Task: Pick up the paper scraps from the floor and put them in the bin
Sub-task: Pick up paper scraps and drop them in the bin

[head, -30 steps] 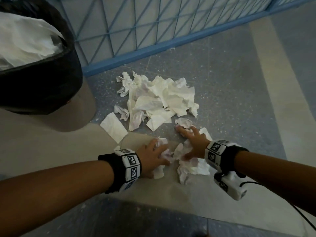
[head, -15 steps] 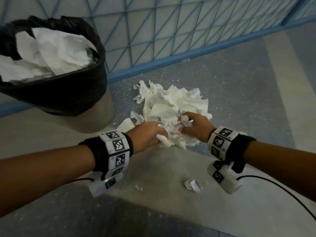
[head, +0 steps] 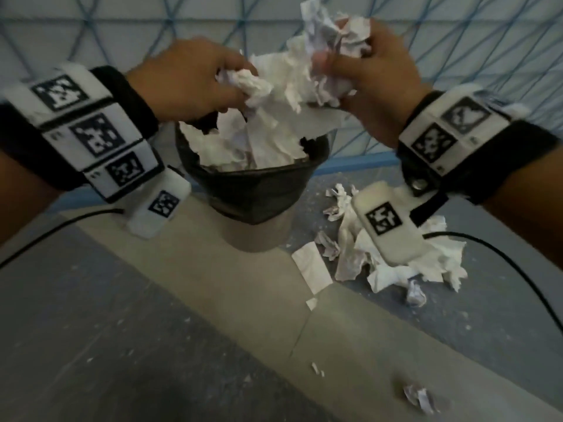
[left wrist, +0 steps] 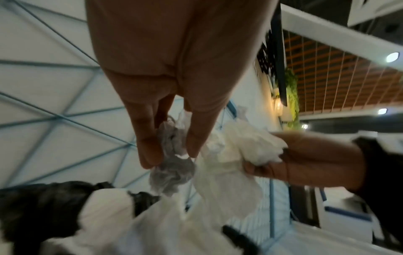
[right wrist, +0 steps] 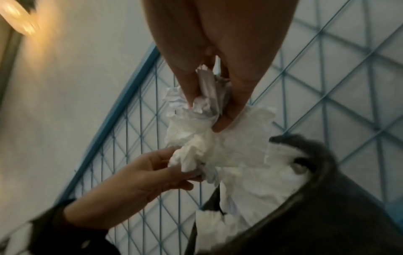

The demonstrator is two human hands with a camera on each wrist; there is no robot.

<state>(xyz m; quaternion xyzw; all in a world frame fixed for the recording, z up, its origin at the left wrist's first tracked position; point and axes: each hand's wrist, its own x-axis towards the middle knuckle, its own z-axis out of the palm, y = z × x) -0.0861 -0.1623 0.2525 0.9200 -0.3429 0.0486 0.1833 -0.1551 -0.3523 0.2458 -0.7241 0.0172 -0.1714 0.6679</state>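
Both hands hold one bunch of crumpled white paper scraps [head: 286, 83] just above the bin [head: 253, 190], a round bin with a black liner, heaped with white paper. My left hand [head: 213, 83] grips the bunch's left end [left wrist: 172, 165]; my right hand [head: 344, 62] grips the right, higher end [right wrist: 207, 103]. The bunch's lower edge hangs onto the paper in the bin. A pile of more scraps [head: 396, 257] lies on the floor to the right of the bin.
A blue metal lattice fence [head: 457, 56] runs right behind the bin. Small loose scraps lie on the floor nearer me: a flat piece [head: 312, 266], a crumpled ball [head: 416, 292] and another [head: 422, 397]. Cables trail from both wrist cameras.
Both hands gathered scraps from the floor pile, closed on a bunch and lifted it up and left, from floor level to over the bin.
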